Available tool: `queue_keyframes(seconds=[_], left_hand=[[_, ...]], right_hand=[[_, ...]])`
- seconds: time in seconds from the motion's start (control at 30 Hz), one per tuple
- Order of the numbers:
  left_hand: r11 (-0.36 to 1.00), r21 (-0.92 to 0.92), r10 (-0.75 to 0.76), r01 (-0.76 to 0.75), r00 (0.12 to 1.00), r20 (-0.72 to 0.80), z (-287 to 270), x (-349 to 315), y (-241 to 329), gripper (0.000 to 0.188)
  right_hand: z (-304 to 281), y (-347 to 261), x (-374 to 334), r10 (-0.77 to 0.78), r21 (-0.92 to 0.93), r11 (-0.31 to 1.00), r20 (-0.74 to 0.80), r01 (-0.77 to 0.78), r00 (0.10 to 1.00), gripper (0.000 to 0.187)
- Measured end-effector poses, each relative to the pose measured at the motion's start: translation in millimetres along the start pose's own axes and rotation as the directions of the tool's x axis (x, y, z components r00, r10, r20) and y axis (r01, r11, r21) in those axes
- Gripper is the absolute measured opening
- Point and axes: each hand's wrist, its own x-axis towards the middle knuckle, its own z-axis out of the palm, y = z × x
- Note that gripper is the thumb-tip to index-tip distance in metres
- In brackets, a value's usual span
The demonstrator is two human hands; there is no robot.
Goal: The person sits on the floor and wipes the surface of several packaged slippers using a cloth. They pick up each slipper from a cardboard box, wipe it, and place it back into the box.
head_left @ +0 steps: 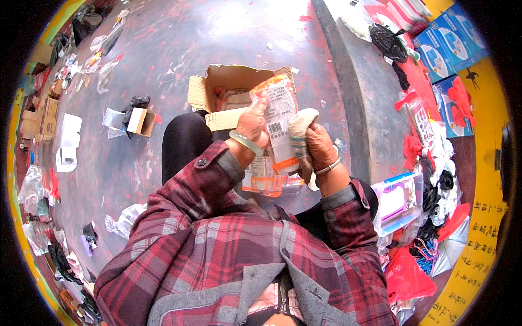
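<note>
My left hand [253, 124] grips a flat plastic package [279, 103], white with orange ends, dark print and a barcode. It is held upright above my lap. Close against its right edge, my right hand [322, 146] is closed round a cream and grey striped knit bundle [298, 130]; whether it is socks or gloves I cannot tell. Below my hands, more orange and white packages [265, 178] lie between my legs. Just beyond stands an open cardboard box [222, 120] with its flaps spread; its contents are partly hidden by the package and my left hand.
A small open box with black plastic [142, 120] and a white carton [68, 142] lie on the floor at the left. To the right are a clear plastic bin [398, 202], red bags [409, 277] and blue boxes [450, 41]. Loose litter lines both sides.
</note>
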Motion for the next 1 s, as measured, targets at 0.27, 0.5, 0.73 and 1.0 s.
queue_keyframes(seconds=[0.27, 0.5, 0.73, 1.0], left_hand=[[0.72, 0.561, 0.355, -0.408, 0.912, 0.207, 1.4, -11.4, -23.0, 0.05], [0.962, -0.051, -0.243, 0.27, 0.921, 0.303, 2.5, -8.0, -9.0, 0.061], [0.921, 0.036, -0.37, 0.388, 0.842, 0.393, -7.1, -5.5, -9.4, 0.053], [0.907, -0.122, -0.326, 0.403, 0.855, 0.405, 4.8, -14.5, -16.5, 0.052]], right_hand=[[-5.8, 7.9, 11.6, -0.476, -0.57, 0.74, -0.068, 0.358, 0.877, 0.023], [1.1, 6.8, 1.0, -0.332, -0.352, 0.876, 0.06, 0.331, 0.942, 0.027], [-33.5, -24.6, 18.4, -0.434, 0.063, 0.9, 0.018, 0.432, 0.901, 0.04], [21.0, -9.9, 27.1, -0.661, -0.859, -0.031, 0.401, 0.511, 0.635, 0.036]])
